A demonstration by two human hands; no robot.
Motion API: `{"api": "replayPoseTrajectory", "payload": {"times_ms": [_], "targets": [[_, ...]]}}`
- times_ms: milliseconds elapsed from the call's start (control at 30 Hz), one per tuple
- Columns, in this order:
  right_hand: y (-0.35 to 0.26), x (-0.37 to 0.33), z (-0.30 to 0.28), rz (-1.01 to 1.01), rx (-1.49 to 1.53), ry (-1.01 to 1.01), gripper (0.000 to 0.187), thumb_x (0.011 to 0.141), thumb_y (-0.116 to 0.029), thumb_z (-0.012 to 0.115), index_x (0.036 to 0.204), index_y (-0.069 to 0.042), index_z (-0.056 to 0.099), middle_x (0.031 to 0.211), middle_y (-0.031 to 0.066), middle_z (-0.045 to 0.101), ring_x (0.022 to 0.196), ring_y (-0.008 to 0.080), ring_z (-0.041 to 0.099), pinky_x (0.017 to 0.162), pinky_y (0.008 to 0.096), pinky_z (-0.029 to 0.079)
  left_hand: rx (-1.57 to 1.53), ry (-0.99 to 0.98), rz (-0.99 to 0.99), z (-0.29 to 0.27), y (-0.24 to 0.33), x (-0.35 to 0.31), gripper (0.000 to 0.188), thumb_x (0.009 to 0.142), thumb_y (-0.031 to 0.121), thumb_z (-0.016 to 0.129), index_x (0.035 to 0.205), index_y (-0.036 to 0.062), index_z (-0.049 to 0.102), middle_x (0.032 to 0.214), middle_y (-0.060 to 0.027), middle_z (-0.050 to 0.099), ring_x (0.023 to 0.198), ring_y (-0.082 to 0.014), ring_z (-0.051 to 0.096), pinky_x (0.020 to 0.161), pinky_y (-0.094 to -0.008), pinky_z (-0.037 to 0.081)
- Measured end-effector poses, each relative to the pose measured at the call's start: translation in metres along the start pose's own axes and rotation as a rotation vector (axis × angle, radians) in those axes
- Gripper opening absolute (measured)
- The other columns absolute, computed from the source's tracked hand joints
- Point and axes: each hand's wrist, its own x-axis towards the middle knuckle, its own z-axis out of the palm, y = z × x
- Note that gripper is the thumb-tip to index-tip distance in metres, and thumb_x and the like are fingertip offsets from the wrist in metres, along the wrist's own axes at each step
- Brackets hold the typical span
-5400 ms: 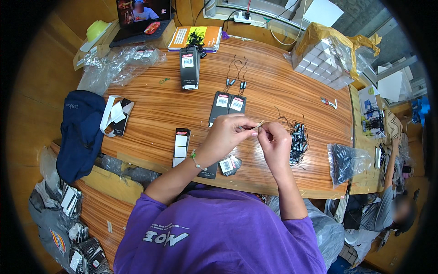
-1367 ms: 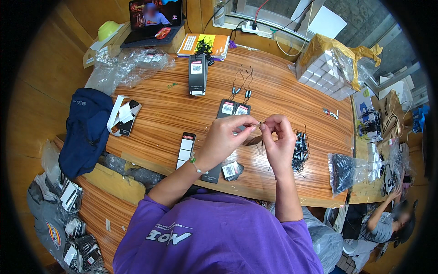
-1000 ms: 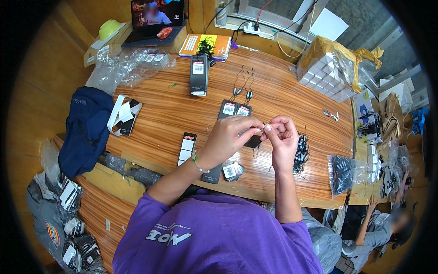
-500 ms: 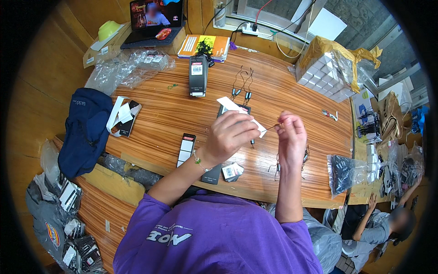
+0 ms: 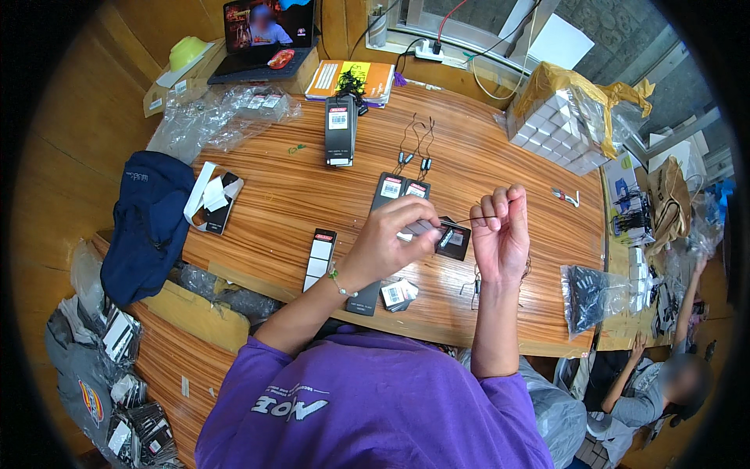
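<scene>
The step in hand is judged to be the fastening of a thin cord (image 5: 480, 219) to a dark card (image 5: 457, 244), since the cord is stretched in an almost straight line between the two hands. The card is pinched at its left end by the left hand (image 5: 391, 238), whose thumb and fingers are closed on it; the exact grip is partly hidden by the fingers. The far end of the cord is nipped between the thumb and bent fingers of the right hand (image 5: 498, 234), with the palm turned up.

For the next move, a steady hold on the card seems to be called for, along with an even pull on the cord, so that the knot or loop, too small to be made out, is seated without the card being bent.

The card is held above the worktop (image 5: 258, 187), tilted, just right of the left hand's fingertips and to the left of the right hand. A small clip (image 5: 446, 237) is seen against it. Two corded cards (image 5: 388, 191) are laid side by side just beyond the left hand, and loose cords (image 5: 475, 289) are partly covered by the right forearm.
</scene>
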Motion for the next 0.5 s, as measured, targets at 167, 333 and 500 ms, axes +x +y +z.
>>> {"api": "replayPoseTrajectory", "payload": {"times_ms": [167, 333, 500], "targets": [[0.003, -0.003, 0.005, 0.004, 0.012, 0.009, 0.011, 0.091, -0.019, 0.047, 0.093, -0.008, 0.049, 0.072, 0.0031, 0.047, 0.06, 0.0113, 0.041, 0.058, 0.0241, 0.035, 0.097, 0.01, 0.034, 0.008, 0.002, 0.001, 0.02, 0.068, 0.011, 0.072, 0.081, 0.0033, 0.06, 0.087, -0.0073, 0.057, 0.083, -0.0229, 0.058, 0.073, -0.0312, 0.047], [-0.003, -0.007, 0.001, -0.051, -0.166, 0.013, 0.014, 0.089, -0.015, 0.051, 0.097, -0.004, 0.055, 0.078, 0.0047, 0.052, 0.064, 0.0123, 0.045, 0.063, 0.0247, 0.039, 0.182, 0.119, 0.068, 0.008, 0.0, 0.003, 0.02, 0.068, 0.014, 0.072, 0.081, 0.004, 0.061, 0.089, -0.0066, 0.057, 0.084, -0.0238, 0.057, 0.076, -0.033, 0.046], [-0.01, -0.015, 0.013, -0.071, -0.848, 0.028, 0.016, 0.087, -0.004, 0.053, 0.099, 0.003, 0.058, 0.075, 0.0061, 0.056, 0.067, 0.0114, 0.052, 0.063, 0.0227, 0.043, 0.235, 0.116, 0.1, -0.004, 0.006, 0.007, 0.017, 0.07, 0.008, 0.07, 0.084, 0.0022, 0.062, 0.086, -0.0083, 0.061, 0.082, -0.0235, 0.058, 0.073, -0.032, 0.046]]}}
